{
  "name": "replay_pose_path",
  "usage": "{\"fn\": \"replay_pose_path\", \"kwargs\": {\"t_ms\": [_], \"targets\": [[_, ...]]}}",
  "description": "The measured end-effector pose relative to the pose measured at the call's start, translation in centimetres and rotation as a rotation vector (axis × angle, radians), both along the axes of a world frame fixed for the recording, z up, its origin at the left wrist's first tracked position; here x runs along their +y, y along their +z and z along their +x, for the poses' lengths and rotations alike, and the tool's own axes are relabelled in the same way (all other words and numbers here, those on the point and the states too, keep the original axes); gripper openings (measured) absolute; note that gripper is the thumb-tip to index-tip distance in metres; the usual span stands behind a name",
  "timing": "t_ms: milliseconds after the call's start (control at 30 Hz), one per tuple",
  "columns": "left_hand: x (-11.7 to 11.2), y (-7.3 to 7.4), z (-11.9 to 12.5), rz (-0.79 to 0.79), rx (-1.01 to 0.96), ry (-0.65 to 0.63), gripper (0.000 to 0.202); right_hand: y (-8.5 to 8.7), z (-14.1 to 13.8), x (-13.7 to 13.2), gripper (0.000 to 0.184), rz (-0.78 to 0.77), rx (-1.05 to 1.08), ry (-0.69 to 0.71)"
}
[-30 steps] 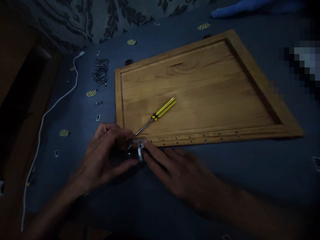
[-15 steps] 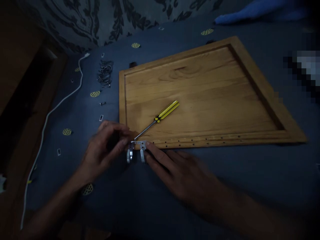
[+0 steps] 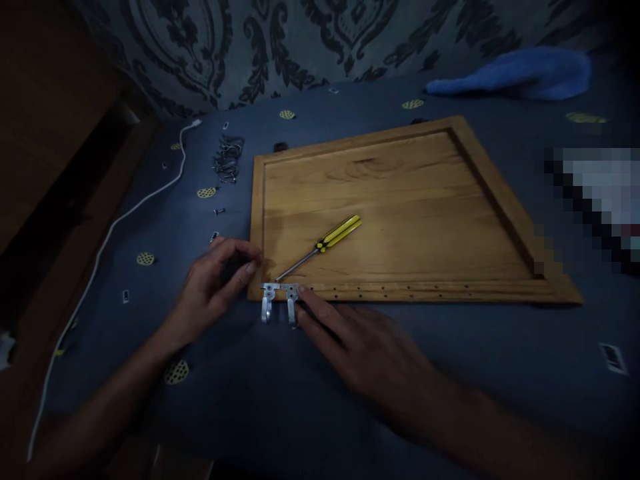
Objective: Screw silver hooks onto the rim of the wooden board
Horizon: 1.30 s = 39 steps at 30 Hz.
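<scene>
A framed wooden panel (image 3: 380,193) with a row of small holes along its near edge lies on the blue cloth. Two silvery metal hooks sit side by side at its near left corner, their curved arms overhanging the edge. My right hand (image 3: 357,340) has its fingertips on the right metal hook (image 3: 291,303), partly covering it. Just beyond the left metal hook (image 3: 267,301), my left hand (image 3: 213,283) hovers at the panel's corner, thumb and forefinger curved apart with nothing visible between them. A yellow-handled screwdriver (image 3: 340,233) lies on the panel, its tip close to the hooks.
Left of the panel are a pile of metal hooks (image 3: 229,160) and a small screw (image 3: 219,211). A white cable (image 3: 145,199) runs along the left side. A blue cloth bundle (image 3: 530,75) lies at the back, before the patterned wall covering (image 3: 300,47).
My left hand has come away from the left hook, which now lies flat with its plate on the panel edge. My right hand stays at the right hook. The view has shifted.
</scene>
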State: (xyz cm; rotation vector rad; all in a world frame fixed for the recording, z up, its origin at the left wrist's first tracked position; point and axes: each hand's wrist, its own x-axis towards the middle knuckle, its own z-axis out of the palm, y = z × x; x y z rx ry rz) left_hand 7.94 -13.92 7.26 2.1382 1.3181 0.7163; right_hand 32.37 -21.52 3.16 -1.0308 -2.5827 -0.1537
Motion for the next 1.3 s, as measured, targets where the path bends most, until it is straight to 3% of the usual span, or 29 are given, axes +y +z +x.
{"fn": "replay_pose_path", "kwargs": {"t_ms": [567, 1300], "targets": [[0.42, -0.69, -0.25, -0.012, 0.015, 0.001, 0.017, 0.13, 0.05, 0.01, 0.058, -0.029, -0.059, 0.006], [0.45, -0.45, -0.20, -0.058, 0.018, 0.032, 0.018, 0.23, -0.10, -0.26, 0.047, -0.017, -0.028, -0.005]]}}
